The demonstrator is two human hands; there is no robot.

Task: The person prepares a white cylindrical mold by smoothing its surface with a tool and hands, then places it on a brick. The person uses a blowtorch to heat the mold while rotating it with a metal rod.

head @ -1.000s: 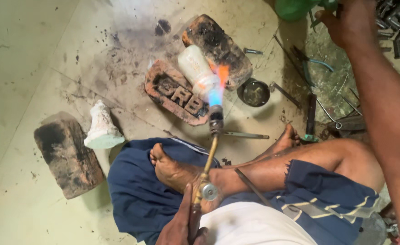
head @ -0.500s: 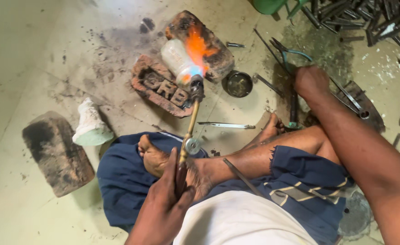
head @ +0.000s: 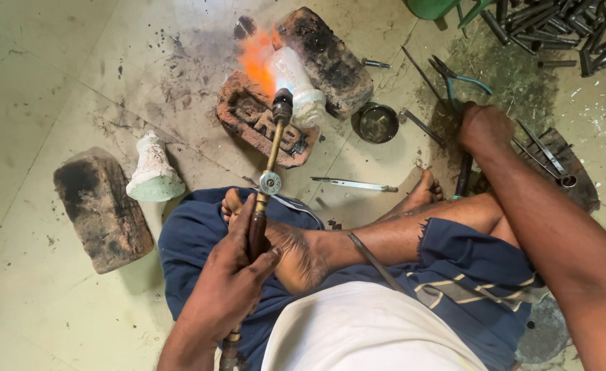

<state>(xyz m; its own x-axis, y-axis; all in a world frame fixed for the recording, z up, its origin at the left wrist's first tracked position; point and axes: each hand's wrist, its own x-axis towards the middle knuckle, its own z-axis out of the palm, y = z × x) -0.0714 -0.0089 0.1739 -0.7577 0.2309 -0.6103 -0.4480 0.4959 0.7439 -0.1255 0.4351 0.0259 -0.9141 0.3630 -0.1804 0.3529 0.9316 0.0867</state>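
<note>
- Since 1 second ago the right hand (head: 485,127) has dropped from the upper edge of view to the floor and now closes around a dark metal tool handle (head: 463,175) beside the foot.
- The left hand (head: 237,264) grips the brass-tubed torch with wooden handle (head: 265,185); its orange flame (head: 258,58) now plays on the white plaster mould (head: 299,86), which lies between 2 scorched bricks (head: 327,58).
- Nearby: a small round metal bowl (head: 377,124), teal-handled pliers (head: 457,86), a flat steel file (head: 354,184) and another white mould (head: 153,172); nothing blocks the flame.
</note>
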